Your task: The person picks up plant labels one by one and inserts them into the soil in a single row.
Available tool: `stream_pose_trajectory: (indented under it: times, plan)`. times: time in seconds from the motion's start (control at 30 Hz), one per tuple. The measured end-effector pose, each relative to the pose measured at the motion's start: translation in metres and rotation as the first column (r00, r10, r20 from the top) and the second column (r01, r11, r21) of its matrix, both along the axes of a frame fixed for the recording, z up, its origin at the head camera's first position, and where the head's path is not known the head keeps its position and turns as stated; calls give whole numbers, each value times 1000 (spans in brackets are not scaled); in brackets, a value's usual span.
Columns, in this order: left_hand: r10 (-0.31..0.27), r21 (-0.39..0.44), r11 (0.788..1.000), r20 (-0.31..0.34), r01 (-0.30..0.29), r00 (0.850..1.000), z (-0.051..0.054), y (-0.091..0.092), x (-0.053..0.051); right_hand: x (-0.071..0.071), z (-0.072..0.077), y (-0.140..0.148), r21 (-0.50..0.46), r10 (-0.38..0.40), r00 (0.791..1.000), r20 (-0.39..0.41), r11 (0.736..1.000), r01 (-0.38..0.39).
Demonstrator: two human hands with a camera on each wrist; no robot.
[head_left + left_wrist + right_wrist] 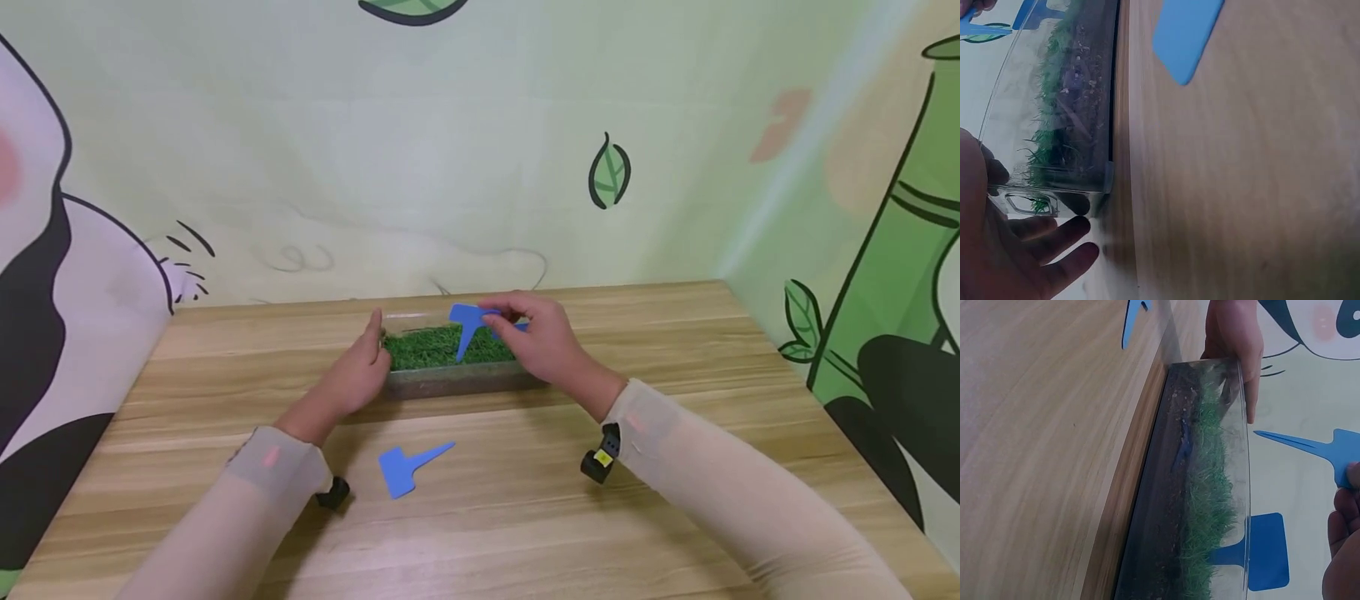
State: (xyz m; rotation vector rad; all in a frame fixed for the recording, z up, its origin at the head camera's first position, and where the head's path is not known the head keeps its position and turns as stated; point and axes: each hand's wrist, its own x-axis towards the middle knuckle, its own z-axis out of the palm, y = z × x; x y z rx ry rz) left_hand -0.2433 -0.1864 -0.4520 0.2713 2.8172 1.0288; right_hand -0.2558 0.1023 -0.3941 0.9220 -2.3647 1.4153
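Observation:
A clear box (450, 384) (1110, 178) (1147, 506) holds dark soil and green grass (420, 348) (1050, 106) (1207, 481). My left hand (360, 367) (1004, 250) (1233, 331) rests against its left end, fingers extended. Above the grass, my right hand (543, 337) (1346, 550) pinches the wide head of a blue T-shaped tag (468, 318) (1342, 450), its point downward. The right wrist view shows that point outside the near glass line, apart from the grass. Another blue tag (521, 328) (1266, 550) stands in the grass, partly hidden by my right hand in the head view.
A third blue tag (399, 472) (1188, 34) (1129, 324) lies flat on the wooden table (510, 517) in front of the box. Behind the table hangs a printed backdrop (480, 167) with leaves and cartoon shapes.

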Motion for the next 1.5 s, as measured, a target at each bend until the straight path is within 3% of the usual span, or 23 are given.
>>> stream_pose_trajectory:
  times: [0.3, 0.73, 1.07, 1.33, 1.5]
  plan:
    - [1, 15, 1000, 12, -1, 1000, -2, 1, -1, -6, -1, -2, 18, -26, 999, -26, 999, 26]
    - [2, 10, 1000, 21, -2, 1000, -1, 6, -3, -20, -9, -5, 193, -96, 992, -83, 975, 111]
    - [12, 32, 999, 19, -12, 1000, -2, 4, -1, -23, -11, -7, 278, -73, 991, -111, 955, 102]
    - [4, 43, 999, 6, -5, 1000, -2, 0, 1, -28, -9, -7, 359, -37, 979, -198, 927, 107]
    - [7, 46, 999, 8, -8, 1000, -3, 1, 1, -29, -10, -8, 381, -36, 979, -199, 918, 111]
